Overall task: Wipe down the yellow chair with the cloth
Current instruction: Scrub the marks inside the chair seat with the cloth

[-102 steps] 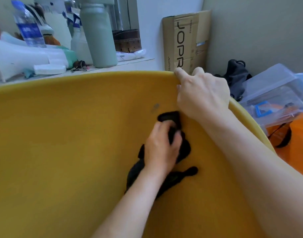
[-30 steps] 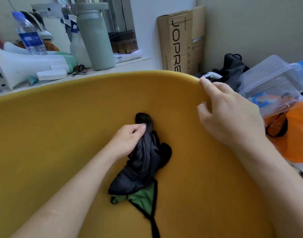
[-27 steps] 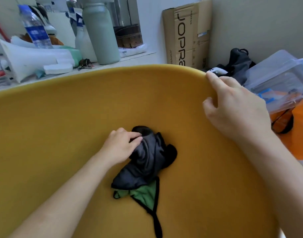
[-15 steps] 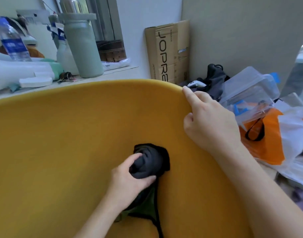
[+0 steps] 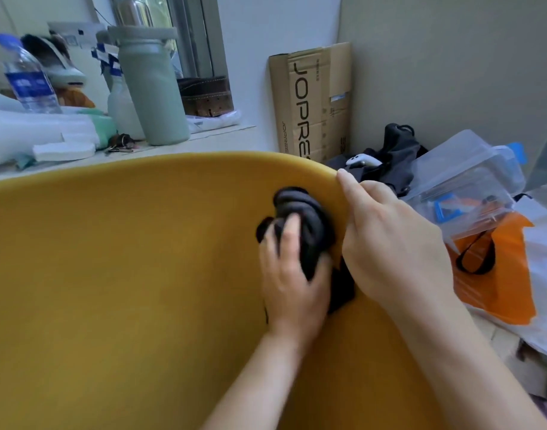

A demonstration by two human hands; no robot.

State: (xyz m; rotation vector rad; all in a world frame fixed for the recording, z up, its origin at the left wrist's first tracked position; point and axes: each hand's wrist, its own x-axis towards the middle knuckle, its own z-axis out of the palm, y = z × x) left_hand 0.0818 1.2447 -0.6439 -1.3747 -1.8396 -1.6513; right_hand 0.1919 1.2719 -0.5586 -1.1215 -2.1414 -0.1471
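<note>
Partly hidden cloth (image 5: 309, 218) — left hand (image 5: 292, 274) gripping, yellow chair (image 5: 126, 259) cropped

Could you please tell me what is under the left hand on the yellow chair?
The left hand grips a bunched dark cloth pressed against the yellow chair. Its lower part is covered by that hand and the right hand, which holds the rim.

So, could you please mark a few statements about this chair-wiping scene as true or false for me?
1. The left hand grips the dark cloth against the yellow chair. True.
2. The right hand hangs free in the air. False: it holds the chair's rim.
3. The cardboard box stands upright beyond the chair. True.
4. The orange bag lies inside the chair. False: it lies outside the chair, to the person's right.
</note>
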